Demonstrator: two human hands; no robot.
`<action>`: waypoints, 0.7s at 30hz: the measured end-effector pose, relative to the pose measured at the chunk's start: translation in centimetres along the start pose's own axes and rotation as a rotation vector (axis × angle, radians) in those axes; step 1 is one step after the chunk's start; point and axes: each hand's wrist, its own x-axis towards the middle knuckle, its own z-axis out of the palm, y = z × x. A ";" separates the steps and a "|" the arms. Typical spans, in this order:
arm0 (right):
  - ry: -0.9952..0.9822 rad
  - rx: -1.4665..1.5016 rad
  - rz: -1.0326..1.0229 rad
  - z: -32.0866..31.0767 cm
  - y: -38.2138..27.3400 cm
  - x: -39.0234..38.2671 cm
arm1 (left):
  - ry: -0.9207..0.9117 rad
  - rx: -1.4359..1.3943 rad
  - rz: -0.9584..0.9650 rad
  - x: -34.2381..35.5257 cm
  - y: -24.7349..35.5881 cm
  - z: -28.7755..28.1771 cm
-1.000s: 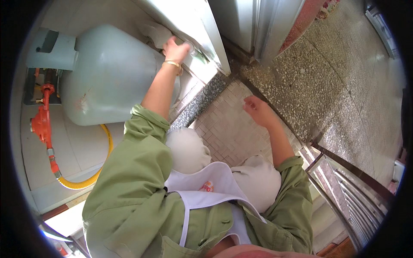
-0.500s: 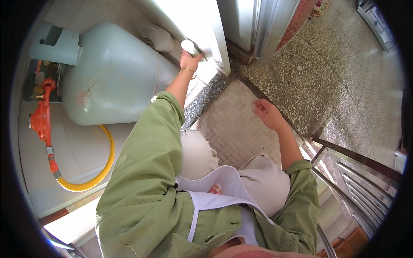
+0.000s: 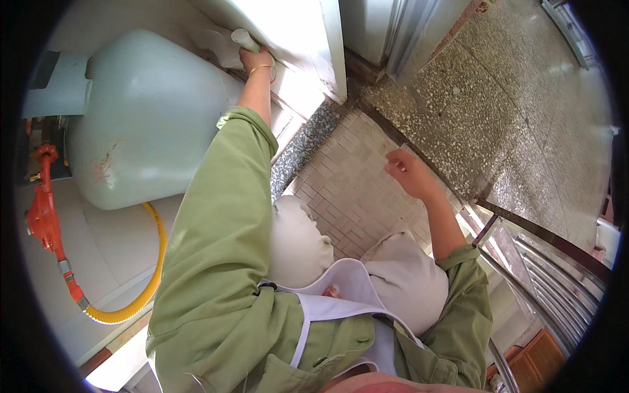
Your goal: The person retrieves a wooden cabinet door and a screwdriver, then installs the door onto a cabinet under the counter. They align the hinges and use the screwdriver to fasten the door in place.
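Note:
My left hand (image 3: 255, 60) is closed around a white cylinder (image 3: 244, 40) with a round pale end; whether it is a roll or a container I cannot tell. It reaches into the corner beyond a big grey-blue gas cylinder (image 3: 147, 114), which lies on its side. A crumpled whitish bag (image 3: 219, 47) is beside the held cylinder. Above the small-tiled floor, my right hand (image 3: 407, 173) hangs with loosely curled fingers slightly apart, and nothing shows in it. A red regulator (image 3: 44, 213) and a yellow corrugated hose (image 3: 154, 275) are at the gas cylinder's valve end.
A white door panel (image 3: 308, 46) stands just right of my left hand. Along the compartment runs a speckled stone sill (image 3: 304, 144). Small tiles (image 3: 354, 177) cover the floor before my knees. To the right are a speckled stone floor (image 3: 485, 111) and a metal tube rack (image 3: 550, 295).
My left hand has moved left and farther in, carrying the white cylinder toward the whitish bag. The view has shifted slightly. My right hand stays nearly where it was.

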 end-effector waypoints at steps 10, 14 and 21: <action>-0.002 0.002 0.039 0.6 0.9 0.0 | -0.267 0.445 0.405 -8.9 -5.2 -0.4; -0.033 -0.019 0.071 0.4 0.7 -0.3 | -0.431 0.897 0.800 -11.8 -8.7 -1.8; -0.026 -0.002 0.098 -0.1 0.4 -0.9 | -0.749 0.760 1.037 -17.9 -9.2 -3.6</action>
